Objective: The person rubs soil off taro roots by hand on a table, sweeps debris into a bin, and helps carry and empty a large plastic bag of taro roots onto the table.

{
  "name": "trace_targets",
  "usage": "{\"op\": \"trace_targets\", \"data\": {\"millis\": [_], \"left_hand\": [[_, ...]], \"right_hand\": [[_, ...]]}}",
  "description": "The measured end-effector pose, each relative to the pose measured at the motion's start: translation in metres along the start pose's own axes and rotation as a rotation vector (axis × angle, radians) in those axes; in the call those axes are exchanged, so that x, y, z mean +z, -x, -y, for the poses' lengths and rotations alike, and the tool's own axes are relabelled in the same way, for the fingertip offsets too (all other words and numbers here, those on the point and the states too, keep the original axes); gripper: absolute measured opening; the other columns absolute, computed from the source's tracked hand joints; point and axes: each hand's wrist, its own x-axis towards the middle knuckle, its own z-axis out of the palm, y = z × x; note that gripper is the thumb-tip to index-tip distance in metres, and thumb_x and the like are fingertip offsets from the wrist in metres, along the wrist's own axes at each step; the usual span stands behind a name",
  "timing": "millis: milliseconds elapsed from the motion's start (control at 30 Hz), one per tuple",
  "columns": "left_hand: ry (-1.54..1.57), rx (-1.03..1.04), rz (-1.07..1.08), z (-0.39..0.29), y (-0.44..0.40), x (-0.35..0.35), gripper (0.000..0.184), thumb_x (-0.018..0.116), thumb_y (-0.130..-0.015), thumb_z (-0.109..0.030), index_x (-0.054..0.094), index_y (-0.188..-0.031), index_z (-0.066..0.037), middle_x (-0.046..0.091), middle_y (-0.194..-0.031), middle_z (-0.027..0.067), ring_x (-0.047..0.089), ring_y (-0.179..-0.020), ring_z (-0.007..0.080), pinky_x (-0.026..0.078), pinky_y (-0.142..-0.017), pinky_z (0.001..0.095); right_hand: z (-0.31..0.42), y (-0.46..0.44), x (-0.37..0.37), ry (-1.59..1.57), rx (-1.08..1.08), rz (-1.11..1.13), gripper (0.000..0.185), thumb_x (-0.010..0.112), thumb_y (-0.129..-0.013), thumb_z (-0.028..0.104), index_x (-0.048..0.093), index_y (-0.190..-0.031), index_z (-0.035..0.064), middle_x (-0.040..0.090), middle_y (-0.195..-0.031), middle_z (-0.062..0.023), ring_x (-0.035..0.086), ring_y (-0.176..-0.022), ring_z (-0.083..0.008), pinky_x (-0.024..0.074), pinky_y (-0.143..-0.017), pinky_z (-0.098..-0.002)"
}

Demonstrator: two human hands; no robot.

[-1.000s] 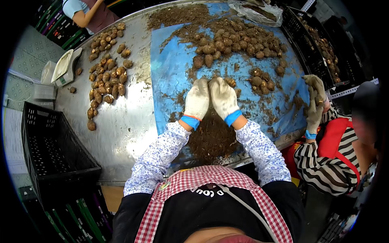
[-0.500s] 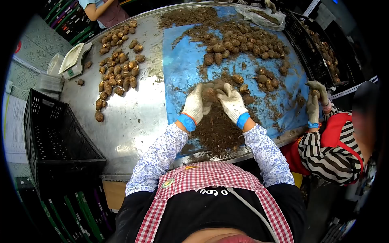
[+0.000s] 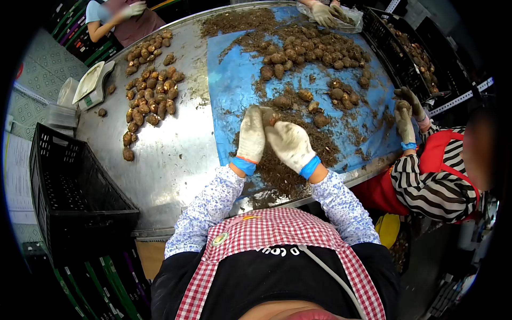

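Both my hands wear pale, dirt-stained gloves with blue bands at the wrists. My left hand [image 3: 252, 134] and my right hand [image 3: 290, 143] are closed together around a brown tuber [image 3: 270, 117], which shows only in part between the fingers. Beneath them, loose dark soil and root bits [image 3: 288, 168] lie on the blue sheet [image 3: 226, 90]. Just beyond my right hand are a few single tubers [image 3: 321, 120]. A large heap of tubers [image 3: 314, 48] covers the far part of the sheet, and a smaller group [image 3: 343, 95] sits nearer on the right.
Cleaner tubers [image 3: 152, 96] lie on the metal table [image 3: 170, 154]. A scale [image 3: 93, 85] and an empty black crate [image 3: 80, 181] are at the left. A co-worker's gloved hands [image 3: 406, 114] are at the right edge; another's [image 3: 325, 15] are at the far side. A filled crate [image 3: 400, 58] stands back right.
My hands parted slightly around a tuber, then closed over it and shifted a little left. The far co-worker's gloved hands came into view by the plastic bag.
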Motion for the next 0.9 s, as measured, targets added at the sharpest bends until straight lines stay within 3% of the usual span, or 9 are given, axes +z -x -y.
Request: {"op": "trace_targets", "data": {"millis": [33,167,200,300,433,500,700,833,900], "left_hand": [[0.107,-0.138,-0.007,-0.006,0.002,-0.001,0.040,0.042,-0.102,-0.039,0.057,-0.108,-0.003,0.065,-0.096,0.0109,0.062,-0.090,0.0207,0.051,-0.077,0.0339],[0.697,-0.437,0.291,0.007,-0.014,-0.031,0.042,0.042,-0.101,-0.043,0.057,-0.091,-0.006,0.057,-0.076,0.0071,0.048,-0.055,0.0146,0.039,-0.050,0.0285],[0.637,-0.462,0.163,0.002,-0.012,-0.025,0.040,0.041,-0.101,-0.043,0.054,-0.084,-0.009,0.052,-0.067,0.0031,0.037,-0.045,0.0137,0.028,-0.043,0.0266],[0.710,-0.537,0.180,0.016,-0.012,-0.030,0.040,0.040,-0.101,-0.042,0.054,-0.084,-0.009,0.051,-0.066,0.0026,0.037,-0.046,0.0134,0.028,-0.044,0.0270],[0.586,-0.271,0.315,0.032,-0.009,-0.029,0.042,0.041,-0.102,-0.038,0.053,-0.121,-0.003,0.060,-0.112,0.0128,0.061,-0.085,0.0203,0.050,-0.072,0.0297],[0.018,0.098,0.368,0.031,-0.002,-0.028,0.051,0.039,-0.102,-0.038,0.037,-0.139,-0.002,0.048,-0.137,0.0144,0.055,-0.113,0.0231,0.045,-0.095,0.0311],[0.214,-0.002,0.265,0.002,0.018,-0.026,0.049,0.043,-0.102,-0.033,0.038,-0.140,-0.002,0.051,-0.134,0.0141,0.053,-0.117,0.0229,0.044,-0.097,0.0324],[0.332,-0.241,0.179,0.014,0.015,-0.046,0.036,0.043,-0.102,-0.029,0.054,-0.126,-0.005,0.060,-0.110,0.0093,0.056,-0.079,0.0154,0.048,-0.069,0.0304],[0.542,-0.314,0.156,0.009,0.017,-0.045,0.033,0.042,-0.102,-0.030,0.059,-0.117,-0.006,0.060,-0.096,0.0064,0.048,-0.065,0.0125,0.041,-0.059,0.0279]], "right_hand": [[0.012,-0.003,-0.015,-0.205,0.194,0.253,0.016,0.058,-0.087,0.019,0.061,-0.089,0.0031,0.063,-0.087,-0.0143,0.063,-0.082,-0.0251,0.0505,-0.064,-0.0383],[-0.024,0.012,0.021,0.139,-0.022,-0.081,0.010,0.059,-0.082,0.013,0.059,-0.088,0.0043,0.061,-0.075,-0.0173,0.064,-0.070,-0.0327,0.0521,-0.065,-0.0419],[-0.032,0.014,0.017,0.009,0.086,-0.100,0.012,0.054,-0.083,0.010,0.061,-0.093,0.0046,0.063,-0.084,-0.0185,0.063,-0.079,-0.0345,0.0519,-0.070,-0.0420],[-0.034,0.013,0.007,-0.304,0.125,-0.250,0.017,0.052,-0.087,0.013,0.062,-0.100,0.0066,0.065,-0.096,-0.0196,0.063,-0.088,-0.0362,0.0512,-0.074,-0.0416],[0.000,0.001,-0.024,-0.255,0.257,-0.088,0.044,0.060,-0.084,0.044,0.063,-0.091,0.0010,0.063,-0.080,-0.0274,0.064,-0.077,-0.0397,0.0511,-0.068,-0.0436],[-0.002,-0.006,-0.004,-0.211,0.245,-0.093,0.040,0.057,-0.087,0.041,0.062,-0.089,0.0013,0.064,-0.087,-0.0263,0.064,-0.082,-0.0388,0.0510,-0.070,-0.0431],[0.006,-0.004,0.008,-0.243,0.084,-0.075,0.027,0.050,-0.091,0.029,0.064,-0.091,0.0059,0.065,-0.093,-0.0185,0.062,-0.087,-0.0338,0.0503,-0.074,-0.0411],[0.018,-0.005,-0.018,-0.033,0.258,0.108,0.027,0.052,-0.091,0.031,0.060,-0.081,0.0073,0.066,-0.080,-0.0159,0.064,-0.076,-0.0328,0.0514,-0.068,-0.0400],[-0.015,-0.002,0.001,-0.082,0.269,-0.119,0.028,0.051,-0.092,0.032,0.059,-0.083,0.0071,0.065,-0.078,-0.0168,0.064,-0.075,-0.0322,0.0519,-0.065,-0.0401]]}}
